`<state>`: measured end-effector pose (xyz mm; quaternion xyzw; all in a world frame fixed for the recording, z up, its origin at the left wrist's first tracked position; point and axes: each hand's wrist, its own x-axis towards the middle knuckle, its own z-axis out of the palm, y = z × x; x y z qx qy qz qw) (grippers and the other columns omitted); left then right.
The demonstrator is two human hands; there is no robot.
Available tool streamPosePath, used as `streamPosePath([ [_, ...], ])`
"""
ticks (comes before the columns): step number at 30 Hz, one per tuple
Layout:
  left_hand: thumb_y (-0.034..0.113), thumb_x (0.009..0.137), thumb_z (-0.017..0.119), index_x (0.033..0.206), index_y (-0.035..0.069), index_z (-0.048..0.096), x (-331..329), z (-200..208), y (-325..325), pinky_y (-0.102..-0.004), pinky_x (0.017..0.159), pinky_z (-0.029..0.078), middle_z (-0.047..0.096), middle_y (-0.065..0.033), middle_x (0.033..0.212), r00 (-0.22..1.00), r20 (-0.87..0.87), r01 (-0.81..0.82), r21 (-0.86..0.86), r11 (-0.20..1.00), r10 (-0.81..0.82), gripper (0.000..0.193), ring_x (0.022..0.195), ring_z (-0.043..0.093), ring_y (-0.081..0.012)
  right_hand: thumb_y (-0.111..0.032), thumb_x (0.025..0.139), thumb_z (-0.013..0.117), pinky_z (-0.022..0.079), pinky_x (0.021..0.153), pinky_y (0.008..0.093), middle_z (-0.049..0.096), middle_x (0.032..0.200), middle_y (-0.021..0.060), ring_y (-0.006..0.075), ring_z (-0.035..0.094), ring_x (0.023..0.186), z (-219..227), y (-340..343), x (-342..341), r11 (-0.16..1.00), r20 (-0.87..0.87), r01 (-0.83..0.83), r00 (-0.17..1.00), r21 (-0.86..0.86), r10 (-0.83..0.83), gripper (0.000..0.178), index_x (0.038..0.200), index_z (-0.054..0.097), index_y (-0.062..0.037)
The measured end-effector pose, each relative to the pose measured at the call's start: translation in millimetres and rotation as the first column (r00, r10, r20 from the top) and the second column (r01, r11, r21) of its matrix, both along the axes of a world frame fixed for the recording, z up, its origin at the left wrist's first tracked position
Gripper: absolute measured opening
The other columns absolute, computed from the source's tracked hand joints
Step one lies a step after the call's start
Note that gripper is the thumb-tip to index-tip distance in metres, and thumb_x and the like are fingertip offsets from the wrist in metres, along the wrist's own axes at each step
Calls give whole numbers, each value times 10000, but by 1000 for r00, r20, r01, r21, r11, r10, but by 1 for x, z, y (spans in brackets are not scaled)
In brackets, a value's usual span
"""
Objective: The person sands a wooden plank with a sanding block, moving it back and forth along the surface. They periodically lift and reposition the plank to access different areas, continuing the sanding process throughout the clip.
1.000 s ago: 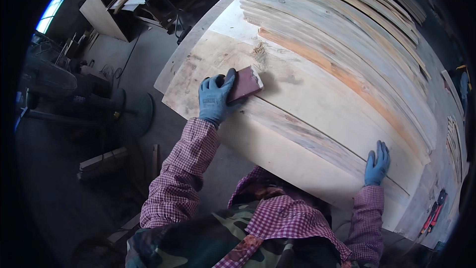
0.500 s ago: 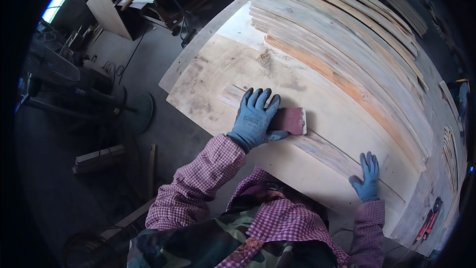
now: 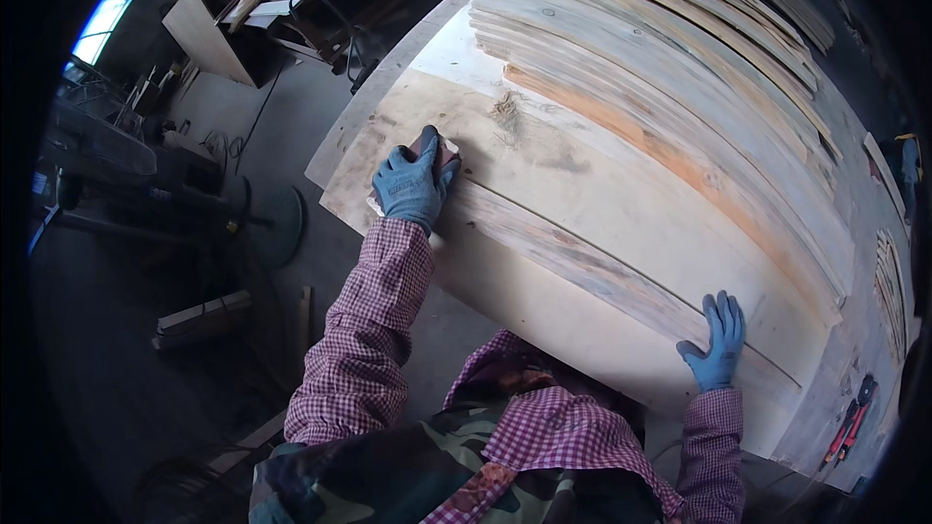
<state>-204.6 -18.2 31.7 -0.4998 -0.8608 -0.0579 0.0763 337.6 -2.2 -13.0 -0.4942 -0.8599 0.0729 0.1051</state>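
Blue knit covers both hands, and the two are well apart on my view. The left hand (image 3: 408, 184) is clamped over a sanding block (image 3: 448, 149), fingers bent round it; most of the block is hidden beneath the glove, so I cannot tell whether its face lies quite flat. It sits at the left end of the narrow plank (image 3: 573, 257), which runs from there down to the right on a pale work board (image 3: 524, 306). I'd spread the pressure evenly here and avoid tipping over the end, which could round it off. Along the middle, I'd follow the grain in long, straight strokes. The clump of shavings (image 3: 506, 111) lies beyond the plank; I'd want none of it under the block. Farther over, the stacked boards (image 3: 650, 87) leave elbow room. The right hand (image 3: 716, 342) rests with fingers spread on the plank's right part, grasping nothing; I'd press there firmly enough to stop sliding. The red-handled pliers (image 3: 848, 424), near the right edge, are well out of the stroke.
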Motion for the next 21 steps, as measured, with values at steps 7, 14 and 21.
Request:
streamPosePath([
  [7, 490, 834, 734, 1493, 301, 468, 49, -26, -55, -489, 887, 486, 586, -253, 1177, 997, -6, 81, 155, 985, -81, 736, 992, 586, -386, -487, 634, 828, 263, 1168, 551, 460, 1505, 172, 389, 380, 1410, 0, 1, 3, 999, -22, -15, 1000, 42, 16, 944, 1435, 520, -94],
  [14, 570, 874, 663, 1461, 318, 432, 11, 0, -24, -533, 788, 515, 606, -260, 1098, 989, -19, -148, 6, 989, 148, 679, 964, 608, -450, -489, 646, 821, 278, 1163, 546, 476, 1492, 166, 390, 387, 1403, 0, 1, 1, 998, -17, -27, 999, 50, 28, 938, 1436, 519, -85],
  [21, 569, 809, 735, 1465, 334, 480, 57, -21, -48, -503, 782, 494, 587, -211, 1065, 999, -51, -5, 112, 994, 11, 742, 940, 590, -380, -495, 642, 822, 284, 1164, 537, 480, 1490, 156, 383, 380, 1407, 0, 3, 3, 998, -6, -23, 1000, 58, 24, 941, 1440, 519, -98],
])
